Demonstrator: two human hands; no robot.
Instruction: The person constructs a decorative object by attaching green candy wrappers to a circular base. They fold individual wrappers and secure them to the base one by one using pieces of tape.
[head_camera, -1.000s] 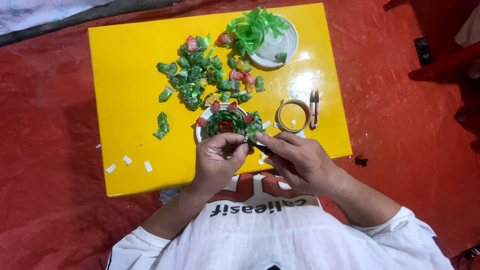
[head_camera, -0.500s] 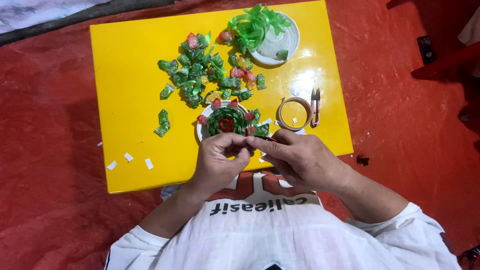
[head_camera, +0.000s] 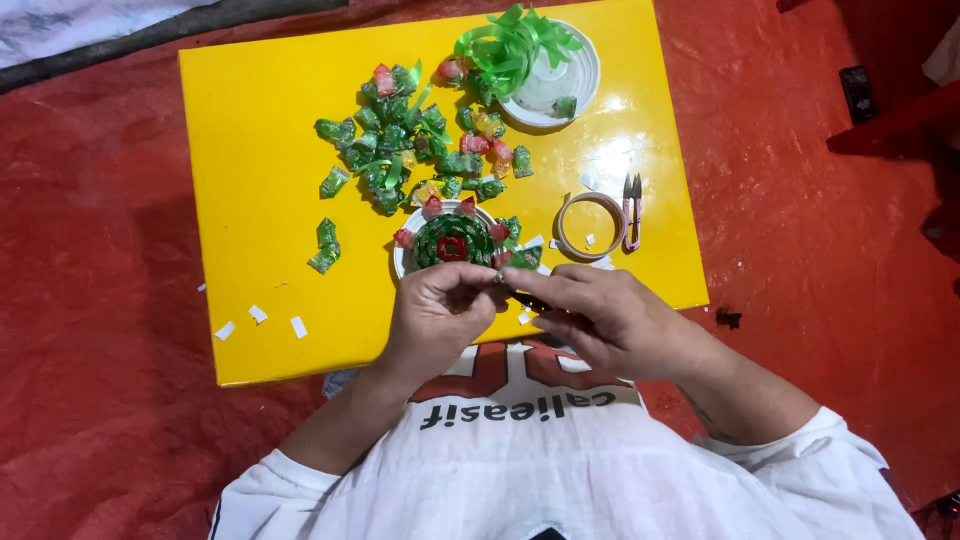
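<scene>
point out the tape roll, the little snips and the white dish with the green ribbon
tape roll (head_camera: 590, 226): head view, on the ring's right rim.
snips (head_camera: 632, 210): head view, midway along the handles.
white dish (head_camera: 580, 85): head view, on its bare right rim.
green ribbon (head_camera: 512, 45): head view, middle of the curled bunch.

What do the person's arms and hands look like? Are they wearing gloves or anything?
No gloves. The left hand and right hand are bare, and so are both forearms. Short white sleeves cover the upper arms. No ring, watch or bracelet shows.
</scene>
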